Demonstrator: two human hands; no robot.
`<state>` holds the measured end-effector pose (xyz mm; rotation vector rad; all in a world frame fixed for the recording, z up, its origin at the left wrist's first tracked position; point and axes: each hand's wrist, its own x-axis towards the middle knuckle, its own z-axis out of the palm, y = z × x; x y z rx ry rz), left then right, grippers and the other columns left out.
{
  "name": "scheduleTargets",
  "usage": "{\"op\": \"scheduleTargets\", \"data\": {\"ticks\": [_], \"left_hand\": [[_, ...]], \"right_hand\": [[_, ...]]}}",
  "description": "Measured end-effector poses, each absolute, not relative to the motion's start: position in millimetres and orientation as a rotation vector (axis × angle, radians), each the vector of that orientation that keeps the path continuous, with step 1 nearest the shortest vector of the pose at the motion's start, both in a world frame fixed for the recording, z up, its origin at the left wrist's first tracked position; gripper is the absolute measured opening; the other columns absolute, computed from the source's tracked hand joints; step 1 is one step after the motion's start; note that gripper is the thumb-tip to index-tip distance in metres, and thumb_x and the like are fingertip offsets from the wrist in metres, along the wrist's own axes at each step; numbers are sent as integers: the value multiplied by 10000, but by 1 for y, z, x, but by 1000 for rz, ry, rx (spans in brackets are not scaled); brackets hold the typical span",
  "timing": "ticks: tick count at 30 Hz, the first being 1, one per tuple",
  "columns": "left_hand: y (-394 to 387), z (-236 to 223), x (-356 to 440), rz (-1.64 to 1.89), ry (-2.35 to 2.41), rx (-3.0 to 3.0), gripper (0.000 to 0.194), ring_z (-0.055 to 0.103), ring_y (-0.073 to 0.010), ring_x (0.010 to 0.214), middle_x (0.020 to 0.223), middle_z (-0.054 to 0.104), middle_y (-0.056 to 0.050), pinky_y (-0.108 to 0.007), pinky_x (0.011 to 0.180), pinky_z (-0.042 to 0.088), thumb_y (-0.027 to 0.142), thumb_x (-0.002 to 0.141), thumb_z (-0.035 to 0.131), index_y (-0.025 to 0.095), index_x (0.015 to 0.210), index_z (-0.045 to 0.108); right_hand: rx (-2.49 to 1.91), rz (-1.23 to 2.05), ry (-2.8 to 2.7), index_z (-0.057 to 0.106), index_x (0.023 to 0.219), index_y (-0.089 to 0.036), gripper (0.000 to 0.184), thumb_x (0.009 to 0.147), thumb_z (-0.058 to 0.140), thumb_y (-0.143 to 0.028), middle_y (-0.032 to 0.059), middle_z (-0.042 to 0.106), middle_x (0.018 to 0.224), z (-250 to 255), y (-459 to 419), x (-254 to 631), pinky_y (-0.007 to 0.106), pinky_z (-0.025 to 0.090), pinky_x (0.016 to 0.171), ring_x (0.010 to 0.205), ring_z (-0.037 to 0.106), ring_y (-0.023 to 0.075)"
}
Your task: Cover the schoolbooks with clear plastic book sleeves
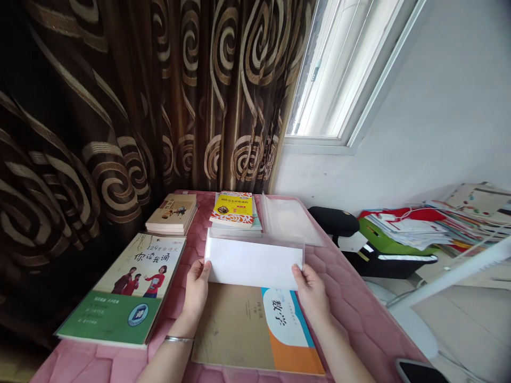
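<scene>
Between my hands a clear plastic cover with a white sheet [255, 263] is held up, its see-through edge showing above the white part. My left hand [197, 284] pinches its left end, and my right hand [311, 290] pinches the right end. Below it a brown textbook [235, 324] with a blue and orange side lies on the pink padded cloth. The white sheet hides the far edge of this book. More clear plastic covers [289, 218] lie flat just beyond my right hand.
To the left lie a green and cream book stack [115, 298] and smaller tan books [171, 213]. A yellow book [233, 207] tops a pile at the back of the pink tabletop [359, 319]. A dark phone-like object [419, 372] is at the lower right, near a white lamp arm [451, 276].
</scene>
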<state>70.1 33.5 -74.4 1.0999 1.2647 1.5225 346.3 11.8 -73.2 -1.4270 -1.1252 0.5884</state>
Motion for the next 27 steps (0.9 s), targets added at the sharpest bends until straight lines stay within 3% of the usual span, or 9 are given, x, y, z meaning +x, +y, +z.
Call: {"op": "scheduleTargets", "data": {"ticks": [6,16,27], "left_hand": [[35,-76,71,1567,1349,1099,475,481,-150,646,677,566,6,-251,628,372,652,700,629,183,705,557],[35,-77,72,1572,1384,1126,501,464,-145,627,648,557,11,-246,596,363,679,697,616,185,680,539],[36,-78,69,1573,1286,1092,418,481,-148,675,702,564,9,-244,640,371,593,730,640,185,736,550]], "right_hand": [[-1290,706,-1107,607,764,-200,378,767,614,-578,30,596,698,-75,12,349,267,434,539,644,529,190],[-1384,621,-1156,447,596,-226,493,755,545,-682,-23,437,564,-68,10,345,258,348,503,548,401,147],[-1344,674,-1133,514,661,-223,464,742,561,-678,3,522,630,-71,11,346,270,387,545,606,460,175]]}}
